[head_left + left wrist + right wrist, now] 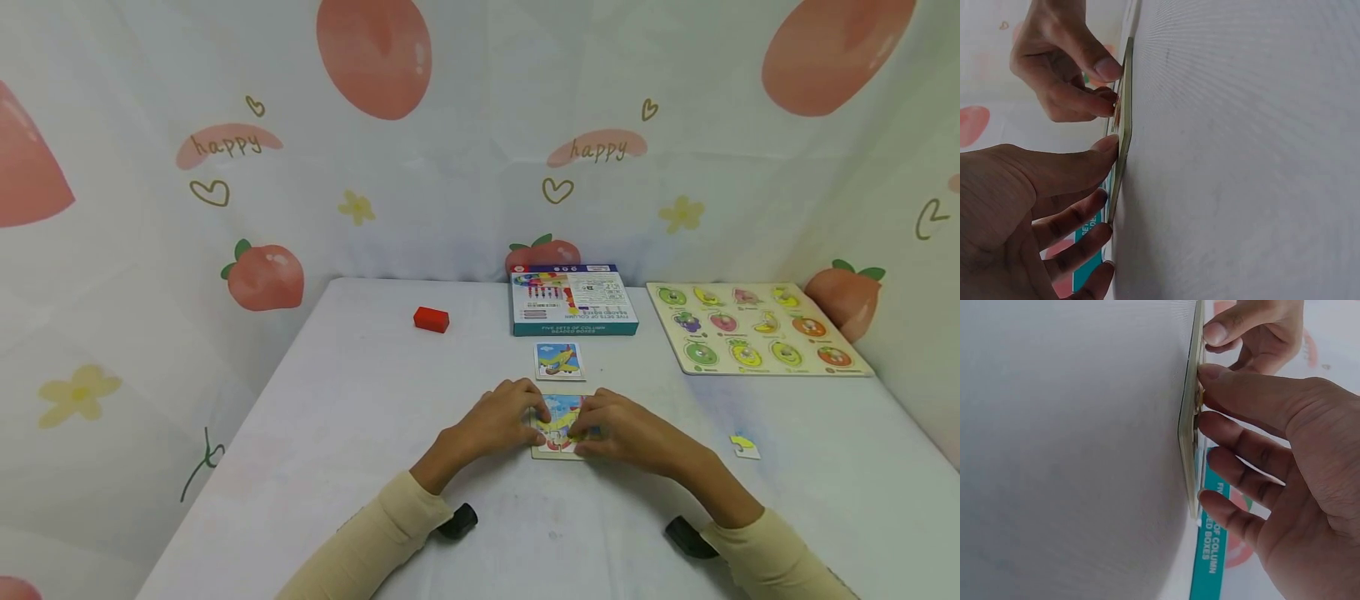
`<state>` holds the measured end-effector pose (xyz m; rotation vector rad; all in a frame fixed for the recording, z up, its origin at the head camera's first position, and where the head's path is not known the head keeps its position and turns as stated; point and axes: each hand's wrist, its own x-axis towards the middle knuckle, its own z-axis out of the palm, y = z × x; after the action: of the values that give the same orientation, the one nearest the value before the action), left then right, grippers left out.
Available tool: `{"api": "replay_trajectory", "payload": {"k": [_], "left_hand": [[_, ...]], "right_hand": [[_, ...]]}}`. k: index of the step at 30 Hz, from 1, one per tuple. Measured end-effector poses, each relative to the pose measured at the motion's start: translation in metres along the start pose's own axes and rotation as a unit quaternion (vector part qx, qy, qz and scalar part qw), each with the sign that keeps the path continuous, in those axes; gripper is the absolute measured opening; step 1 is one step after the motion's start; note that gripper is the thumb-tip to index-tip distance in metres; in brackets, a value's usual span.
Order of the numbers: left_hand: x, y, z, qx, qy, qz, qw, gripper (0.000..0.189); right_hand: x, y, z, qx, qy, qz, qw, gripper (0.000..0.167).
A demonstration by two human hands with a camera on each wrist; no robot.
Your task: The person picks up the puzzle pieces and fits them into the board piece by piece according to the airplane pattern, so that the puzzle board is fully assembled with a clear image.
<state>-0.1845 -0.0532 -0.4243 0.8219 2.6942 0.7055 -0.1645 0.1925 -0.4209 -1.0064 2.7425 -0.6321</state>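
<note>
A small jigsaw puzzle (558, 407) with a yellow airplane on blue sky lies in a pale board (555, 455) on the table. My left hand (504, 418) rests on its left side, thumb and fingertips touching the pieces and edge with relaxed fingers. Over the right side, my right hand (626, 429) pinches a puzzle piece between thumb and fingers, low against the board; the hand mostly hides this piece. Just beyond the board is a picture card (558, 361) with the same airplane. A loose puzzle piece (744, 447), yellow and white, lies to the right of my right hand.
A teal-edged box (575, 302) lies behind the card. The fruit puzzle board (678, 366) is at the back right, and a red block (431, 319) at the back left. Printed cloth (465, 200) hangs behind the white table (360, 375).
</note>
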Motion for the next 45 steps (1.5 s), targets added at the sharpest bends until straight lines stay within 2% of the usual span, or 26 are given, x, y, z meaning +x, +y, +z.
{"api": "replay_trajectory", "payload": {"k": [6, 14, 19, 23, 26, 29, 39, 45], "left_hand": [[0.0003, -0.0006, 0.0006, -0.002, 0.0, -0.001, 1.0, 0.022], [0.001, -0.0018, 0.0015, -0.002, -0.003, -0.003, 1.0, 0.024], [0.0005, -0.0003, 0.0016, 0.002, -0.004, -0.004, 1.0, 0.024], [0.0001, 0.0025, 0.0008, 0.005, -0.014, 0.019, 0.9997, 0.024], [0.0007, 0.0045, -0.0002, 0.009, -0.029, 0.048, 0.9984, 0.023], [0.0016, 0.0052, 0.0, 0.015, -0.042, 0.064, 0.997, 0.023], [0.0005, 0.0076, -0.0008, 0.032, -0.044, 0.067, 0.9963, 0.024], [0.0004, 0.0074, -0.0011, 0.023, -0.044, 0.067, 0.9965, 0.022]], "right_hand": [[-0.0005, 0.0007, -0.0007, -0.006, 0.003, 0.009, 0.9999, 0.016], [-0.0005, 0.0013, 0.0029, -0.008, 0.008, -0.012, 0.9999, 0.018], [0.0003, -0.0008, 0.0034, 0.003, 0.013, 0.019, 0.9997, 0.018], [0.0006, -0.0017, 0.0031, 0.016, 0.018, 0.05, 0.9984, 0.023], [0.0008, -0.0012, 0.0033, 0.021, 0.019, 0.056, 0.998, 0.023], [0.0011, -0.0007, 0.0039, 0.024, 0.019, 0.06, 0.9977, 0.022], [-0.0008, 0.001, -0.002, 0.041, 0.006, 0.056, 0.9975, 0.016], [-0.0011, 0.005, -0.0015, 0.053, 0.001, 0.033, 0.9981, 0.007]]}}
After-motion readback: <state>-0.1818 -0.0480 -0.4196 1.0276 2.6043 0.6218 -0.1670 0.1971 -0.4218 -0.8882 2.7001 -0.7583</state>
